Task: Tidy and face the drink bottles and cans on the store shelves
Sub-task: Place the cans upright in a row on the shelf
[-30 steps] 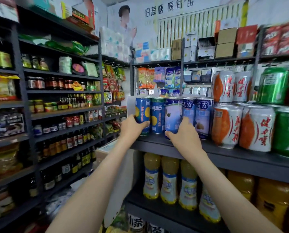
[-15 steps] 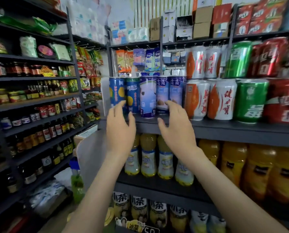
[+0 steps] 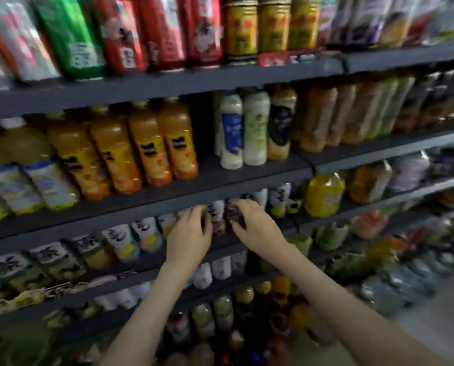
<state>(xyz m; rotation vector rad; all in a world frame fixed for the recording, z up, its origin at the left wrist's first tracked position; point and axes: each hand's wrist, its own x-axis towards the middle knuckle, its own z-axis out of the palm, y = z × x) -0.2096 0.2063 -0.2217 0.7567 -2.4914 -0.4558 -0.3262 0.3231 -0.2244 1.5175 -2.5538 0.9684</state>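
Note:
Both my hands reach into the third shelf (image 3: 262,243) down, among a row of tea bottles with white and yellow labels (image 3: 120,240). My left hand (image 3: 190,235) curls its fingers round the left side of a purple-labelled bottle (image 3: 218,216). My right hand (image 3: 256,228) closes over the dark bottle (image 3: 232,211) right beside it. The two hands are a bottle's width apart. Motion blur hides the labels' detail.
Above stand orange juice bottles (image 3: 152,151), white milk-drink bottles (image 3: 231,130) and, on the top shelf, red (image 3: 165,30) and green cans (image 3: 72,38). A yellow jug (image 3: 324,194) stands to the right of my hands. Lower shelves hold more bottles (image 3: 220,315).
My view and both hands have dropped from the blue cans on the upper shelf, past the juice shelf and to the right, onto the tea bottle row, where the hands closed on two bottles.

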